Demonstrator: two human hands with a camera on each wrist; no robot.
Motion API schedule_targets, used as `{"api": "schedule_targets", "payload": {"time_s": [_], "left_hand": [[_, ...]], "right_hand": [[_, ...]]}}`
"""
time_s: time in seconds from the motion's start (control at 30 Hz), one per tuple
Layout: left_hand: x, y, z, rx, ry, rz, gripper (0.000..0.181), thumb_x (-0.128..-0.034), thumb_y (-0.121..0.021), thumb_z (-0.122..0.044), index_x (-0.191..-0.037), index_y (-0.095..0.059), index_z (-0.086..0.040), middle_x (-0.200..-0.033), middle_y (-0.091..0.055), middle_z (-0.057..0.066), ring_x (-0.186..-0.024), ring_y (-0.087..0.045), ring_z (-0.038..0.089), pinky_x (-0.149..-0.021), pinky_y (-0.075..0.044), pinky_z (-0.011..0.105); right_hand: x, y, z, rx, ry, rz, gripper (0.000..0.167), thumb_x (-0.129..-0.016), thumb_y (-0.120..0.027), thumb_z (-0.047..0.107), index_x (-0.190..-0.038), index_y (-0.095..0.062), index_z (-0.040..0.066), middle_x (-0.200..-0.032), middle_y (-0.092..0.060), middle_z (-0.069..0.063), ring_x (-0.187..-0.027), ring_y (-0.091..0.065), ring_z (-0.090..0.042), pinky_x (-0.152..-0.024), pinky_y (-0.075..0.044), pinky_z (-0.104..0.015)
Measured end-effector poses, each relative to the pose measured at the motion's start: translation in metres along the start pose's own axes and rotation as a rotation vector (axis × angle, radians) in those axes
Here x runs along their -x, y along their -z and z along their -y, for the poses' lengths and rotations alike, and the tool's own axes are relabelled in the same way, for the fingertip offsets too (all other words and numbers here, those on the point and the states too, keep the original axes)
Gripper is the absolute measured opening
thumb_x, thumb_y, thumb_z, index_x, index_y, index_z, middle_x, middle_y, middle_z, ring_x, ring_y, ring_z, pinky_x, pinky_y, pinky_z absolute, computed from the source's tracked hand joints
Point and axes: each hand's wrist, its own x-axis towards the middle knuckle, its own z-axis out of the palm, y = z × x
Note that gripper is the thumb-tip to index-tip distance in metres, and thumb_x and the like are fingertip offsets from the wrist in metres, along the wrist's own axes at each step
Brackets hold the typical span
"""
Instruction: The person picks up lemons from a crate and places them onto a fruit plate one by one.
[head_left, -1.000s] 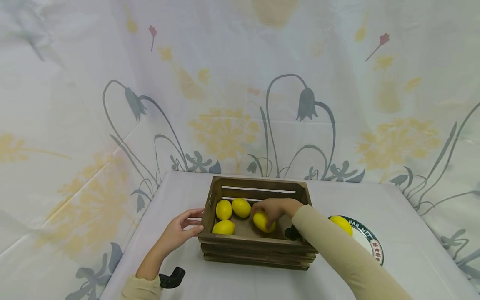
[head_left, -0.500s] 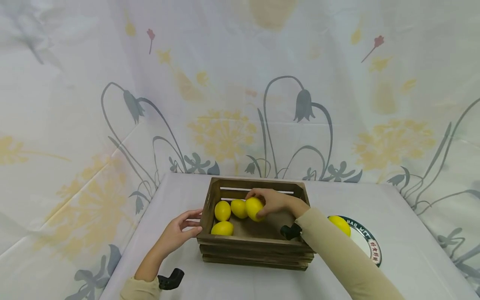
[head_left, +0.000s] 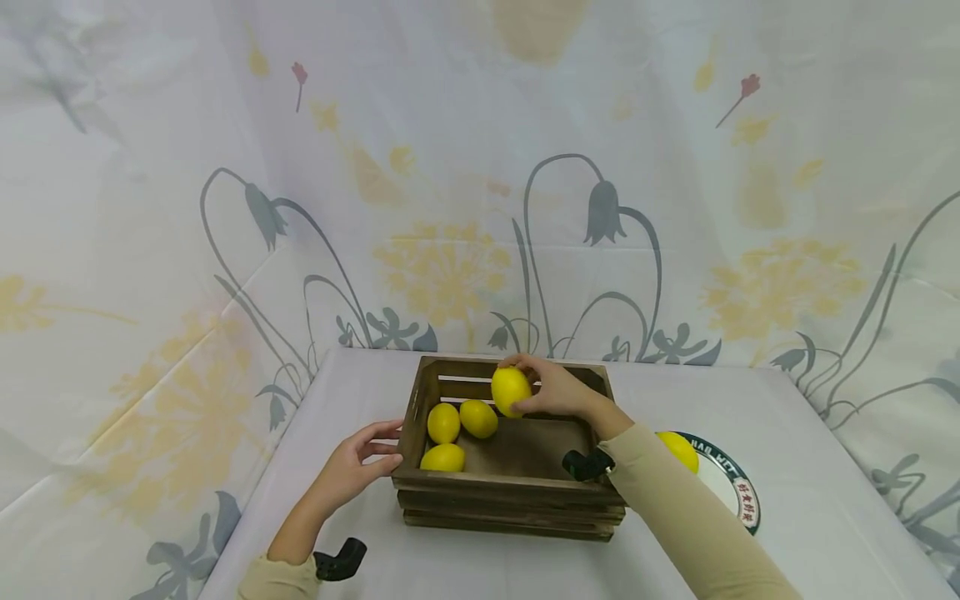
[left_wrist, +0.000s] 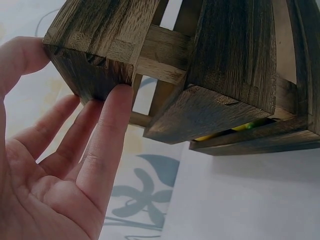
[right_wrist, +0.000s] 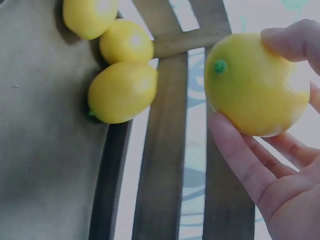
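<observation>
A dark wooden slatted crate (head_left: 510, 508) stands on the white-covered table. My right hand (head_left: 558, 390) grips a yellow lemon (head_left: 510, 392) with a small green tip, holding it above the crate floor near the back wall. In the right wrist view, thumb and fingers go round this lemon (right_wrist: 252, 95). Three more lemons lie in the crate's left part: one at the front (head_left: 443, 457), one behind it (head_left: 444, 423) and one to the right (head_left: 478, 418). My left hand (head_left: 352, 462) touches the crate's left end with extended fingers; their fingertips meet the dark wood (left_wrist: 95, 75).
A white plate with a green, lettered rim (head_left: 746, 500) stands to the right of the crate, bearing another lemon (head_left: 678, 450). My right sleeve (head_left: 675, 500) covers part of both. Flower-patterned sheets (head_left: 465, 167) hang behind and at the sides.
My right hand has raised the lemon from the crate floor, up and towards the back wall. The left hand keeps its place at the crate's left end.
</observation>
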Motion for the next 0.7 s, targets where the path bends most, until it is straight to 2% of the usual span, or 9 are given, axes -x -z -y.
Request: {"api": "schedule_targets", "payload": {"time_s": [0.3,0.47,0.6,0.7], "left_hand": [[0.0,0.0,-0.001,-0.003,-0.004,0.0,0.051,-0.0872,-0.066,-0.014,-0.132,-0.047,0.0,-0.123,-0.051,0.023,-0.107,-0.053,0.038,-0.073,-0.052,0.028],[0.0,0.0,-0.002,0.003,0.003,0.001,0.051,-0.087,-0.066,-0.014,-0.132,-0.047,0.0,-0.123,-0.05,0.023,-0.107,-0.053,0.037,-0.073,-0.052,0.028],[0.0,0.0,-0.003,0.002,0.011,-0.001,0.051,-0.087,-0.066,-0.014,-0.133,-0.047,-0.001,-0.124,-0.05,0.022,-0.107,-0.053,0.037,-0.073,-0.052,0.028],[0.001,0.0,-0.003,0.005,0.009,-0.002,0.051,-0.0872,-0.066,-0.014,-0.133,-0.047,-0.001,-0.124,-0.05,0.022,-0.107,-0.053,0.037,-0.073,-0.052,0.028]], "right_hand": [[0.004,0.011,0.012,-0.044,-0.059,-0.178,0.061,-0.075,-0.076,0.017,-0.129,-0.048,0.014,-0.125,-0.046,-0.019,-0.095,-0.055,-0.028,-0.076,-0.052,-0.036],[0.005,0.013,0.013,-0.106,-0.032,-0.249,0.062,-0.075,-0.076,0.01,-0.129,-0.047,0.011,-0.125,-0.043,-0.02,-0.096,-0.053,-0.031,-0.081,-0.051,-0.037],[0.007,0.015,0.014,-0.143,0.005,-0.303,0.062,-0.075,-0.076,0.007,-0.13,-0.046,0.009,-0.126,-0.042,-0.021,-0.098,-0.052,-0.032,-0.079,-0.052,-0.037],[0.014,0.017,0.031,-0.135,-0.006,-0.337,0.061,-0.076,-0.074,0.004,-0.13,-0.046,0.005,-0.125,-0.042,-0.023,-0.098,-0.052,-0.034,-0.078,-0.052,-0.039]]}}
